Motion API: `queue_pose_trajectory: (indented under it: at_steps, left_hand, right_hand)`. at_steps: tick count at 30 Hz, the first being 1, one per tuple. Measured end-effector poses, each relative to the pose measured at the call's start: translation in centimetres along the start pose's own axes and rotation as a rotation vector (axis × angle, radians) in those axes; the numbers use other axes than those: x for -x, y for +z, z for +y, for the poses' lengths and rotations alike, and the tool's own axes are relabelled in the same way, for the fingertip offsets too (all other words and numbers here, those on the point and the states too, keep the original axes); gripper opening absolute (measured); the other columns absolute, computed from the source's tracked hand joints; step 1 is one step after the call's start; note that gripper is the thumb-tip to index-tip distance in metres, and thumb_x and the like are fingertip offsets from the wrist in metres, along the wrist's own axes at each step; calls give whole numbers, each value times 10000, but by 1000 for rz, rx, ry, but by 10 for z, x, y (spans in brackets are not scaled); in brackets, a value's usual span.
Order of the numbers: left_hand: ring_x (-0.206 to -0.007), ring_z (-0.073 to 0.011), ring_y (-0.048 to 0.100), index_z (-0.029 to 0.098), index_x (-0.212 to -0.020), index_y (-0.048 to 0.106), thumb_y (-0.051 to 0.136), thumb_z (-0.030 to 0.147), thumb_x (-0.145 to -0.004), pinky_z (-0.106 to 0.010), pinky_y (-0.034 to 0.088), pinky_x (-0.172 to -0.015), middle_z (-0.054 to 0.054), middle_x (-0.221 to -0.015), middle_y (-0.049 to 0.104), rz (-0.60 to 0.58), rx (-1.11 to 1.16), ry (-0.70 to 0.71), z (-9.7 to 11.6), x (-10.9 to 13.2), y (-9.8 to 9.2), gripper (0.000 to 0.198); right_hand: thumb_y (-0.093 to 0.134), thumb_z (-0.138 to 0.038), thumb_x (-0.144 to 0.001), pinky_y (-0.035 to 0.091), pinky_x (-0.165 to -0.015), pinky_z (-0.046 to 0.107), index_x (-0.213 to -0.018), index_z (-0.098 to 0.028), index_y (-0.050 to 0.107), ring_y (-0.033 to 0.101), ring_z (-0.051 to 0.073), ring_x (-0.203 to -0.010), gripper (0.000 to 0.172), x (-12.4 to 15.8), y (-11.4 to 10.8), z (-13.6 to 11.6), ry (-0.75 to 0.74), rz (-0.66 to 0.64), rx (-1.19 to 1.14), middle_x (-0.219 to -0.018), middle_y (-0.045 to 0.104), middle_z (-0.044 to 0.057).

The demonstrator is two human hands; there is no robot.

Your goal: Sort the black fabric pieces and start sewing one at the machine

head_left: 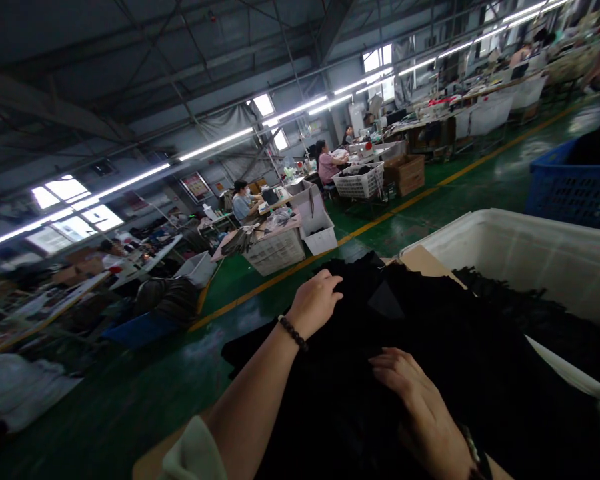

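A pile of black fabric fills the lower middle, so dark that its folds barely show. My left hand, with a dark bead bracelet at the wrist, is over the pile's far left part, fingers apart and slightly bent. Closer to me, my right hand rests palm down on the cloth with its fingers stretched out. Neither hand shows anything gripped. Between and beyond the hands, a small dark grey patch stands out on the black cloth.
A large white bin holding dark cloth is at my right, with a blue crate behind it. Green floor with a yellow line runs past. Several people sit at sewing tables beyond, among white crates and a cardboard box.
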State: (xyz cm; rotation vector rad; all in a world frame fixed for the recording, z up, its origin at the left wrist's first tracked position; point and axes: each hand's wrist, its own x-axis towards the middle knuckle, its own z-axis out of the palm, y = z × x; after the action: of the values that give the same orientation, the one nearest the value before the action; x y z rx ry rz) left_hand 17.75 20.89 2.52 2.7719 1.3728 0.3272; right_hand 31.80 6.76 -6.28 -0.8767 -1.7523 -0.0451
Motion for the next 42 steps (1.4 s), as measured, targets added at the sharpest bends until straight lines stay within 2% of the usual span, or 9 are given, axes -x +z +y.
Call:
queue_pose_trajectory:
  at_steps: [3,12,15,20,25,31,34,37,42]
  left_hand:
    - [-841,-155,563,197,-1076,576,560,148,-787,-252,448,-765,-31,-921,551,-34,-45,15,-1,-7,4,293]
    - [-786,-152,561,170,-769,652,589,130,-760,-251,442,-728,-21,-830,568,21,62,90,6,-15,2,75]
    - [-787,-131,570,156,-745,629,570,84,-761,-223,435,-738,-13,-814,608,10,254,183,17,-1,-16,94]
    - [-711,-107,587,158,-771,629,554,103,-787,-188,428,-685,2,-750,641,-161,374,248,40,37,-48,94]
    - [-708,-100,594,136,-786,641,529,137,-818,-167,435,-676,-18,-755,649,-278,464,360,46,59,-55,117]
    - [-757,-126,574,154,-870,643,556,111,-786,-222,438,-715,-17,-803,616,145,273,-41,-2,42,-28,128]
    - [-796,-138,553,162,-1016,608,539,100,-787,-250,448,-748,-30,-872,565,155,176,-60,-19,29,-9,248]
    - [-862,-151,529,172,-1096,571,517,108,-800,-276,442,-808,-42,-926,523,154,89,-8,-22,17,5,308]
    - [-837,-155,527,168,-862,650,592,100,-749,-274,449,-766,-29,-865,518,156,39,20,-16,1,5,145]
  right_hand:
    - [281,25,-666,462,-792,360,-1222,-126,383,549,182,-923,586,0,1,1,63,-11,-41,-929,584,79]
    - [294,51,-562,483,-700,316,-1007,-147,547,534,175,-865,549,-13,1,-3,97,-76,-86,-903,539,81]
    - [296,56,-568,492,-765,342,-1010,-155,560,508,195,-1002,557,-8,2,-3,118,-40,-38,-1045,505,104]
    - [342,5,-713,440,-856,485,-986,-171,568,347,286,-1209,396,-7,-2,-6,80,13,35,-1330,309,136]
    - [325,-14,-767,401,-928,442,-995,-176,542,529,173,-992,354,-12,-5,-9,3,-54,9,-999,562,85]
    - [300,20,-683,458,-842,369,-1032,-160,503,536,174,-963,442,-6,-2,-6,32,-4,-33,-948,573,76]
    - [298,13,-592,461,-830,359,-1169,-134,439,522,189,-987,612,-6,-2,-7,90,19,-15,-961,574,78]
    - [296,22,-571,477,-771,328,-1096,-146,510,542,183,-917,592,-11,-3,-7,101,-24,-36,-918,574,73]
    - [286,40,-674,487,-711,291,-963,-148,563,550,162,-863,442,-14,-3,-6,79,-24,-62,-892,565,80]
